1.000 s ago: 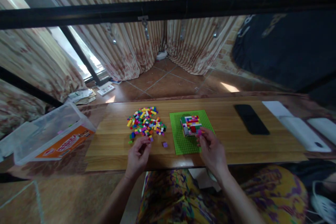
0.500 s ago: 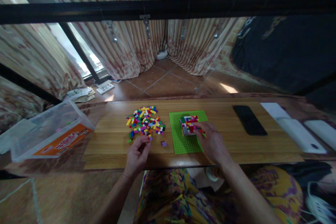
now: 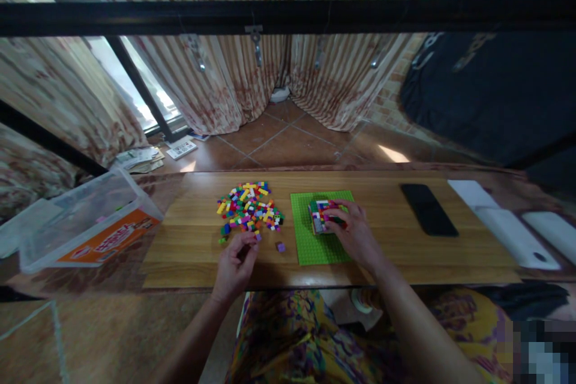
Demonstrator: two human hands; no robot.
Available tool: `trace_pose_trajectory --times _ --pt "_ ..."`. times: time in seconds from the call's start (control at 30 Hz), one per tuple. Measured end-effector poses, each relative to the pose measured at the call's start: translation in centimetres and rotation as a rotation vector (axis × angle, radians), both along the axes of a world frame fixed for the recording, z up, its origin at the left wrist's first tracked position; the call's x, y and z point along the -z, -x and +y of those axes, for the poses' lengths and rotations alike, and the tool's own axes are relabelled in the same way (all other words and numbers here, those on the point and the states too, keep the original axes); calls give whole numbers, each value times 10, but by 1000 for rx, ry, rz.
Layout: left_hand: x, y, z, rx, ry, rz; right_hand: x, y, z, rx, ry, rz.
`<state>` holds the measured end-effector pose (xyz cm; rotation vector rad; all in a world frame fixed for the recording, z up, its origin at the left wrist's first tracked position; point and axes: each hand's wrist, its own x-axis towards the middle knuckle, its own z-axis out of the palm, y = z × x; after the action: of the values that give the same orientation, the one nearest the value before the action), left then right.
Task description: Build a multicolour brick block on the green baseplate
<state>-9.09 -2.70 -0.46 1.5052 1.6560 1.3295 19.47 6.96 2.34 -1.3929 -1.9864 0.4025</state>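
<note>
Curtains (image 3: 234, 90) are hanging behind a black bar (image 3: 288, 17), which is crossing in front of them; brown floor tiles (image 3: 288, 138) are catching a patch of sun; a wooden table (image 3: 180, 258) is stretching from side to side; a clear bin (image 3: 110, 240), orange-labelled, is standing beside its left end; a green baseplate (image 3: 315, 254) is lying mid-table; the right hand (image 3: 357, 233) is covering the right part of the build (image 3: 317, 216), its fingers curling narrowly there, whether on a brick one cannot tell; the left hand (image 3: 236, 264) is pinching its fingertips nearly together before the pile, any hold unclear; a black phone (image 3: 429, 210) is lying rightward; the mixed pile (image 3: 249, 207) is spreading leftward; the build is sitting on the baseplate; a purple brick (image 3: 281, 247) is lying between left hand and baseplate.
</note>
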Motion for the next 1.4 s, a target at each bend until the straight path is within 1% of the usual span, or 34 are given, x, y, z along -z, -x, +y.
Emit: trace_pose_trajectory --times 0.13,0.33,0.57,0.77,1.07,1.2,1.4 --pt "0 -1 0 -3 6 7 -2 0 1 -23 10 18" --pt "-1 0 1 4 9 2 -1 1 1 -11 42 66" --pt "1 0 0 19 18 -15 -1 0 2 -30 30 53" --pt "0 1 0 16 9 46 -2 1 1 -37 49 64" --pt "0 1 1 21 -6 76 -1 0 2 -57 12 24" --pt "2 1 1 30 -13 60 0 -1 3 -81 23 33" --pt "2 1 1 30 -8 59 -3 0 1 -78 33 43"
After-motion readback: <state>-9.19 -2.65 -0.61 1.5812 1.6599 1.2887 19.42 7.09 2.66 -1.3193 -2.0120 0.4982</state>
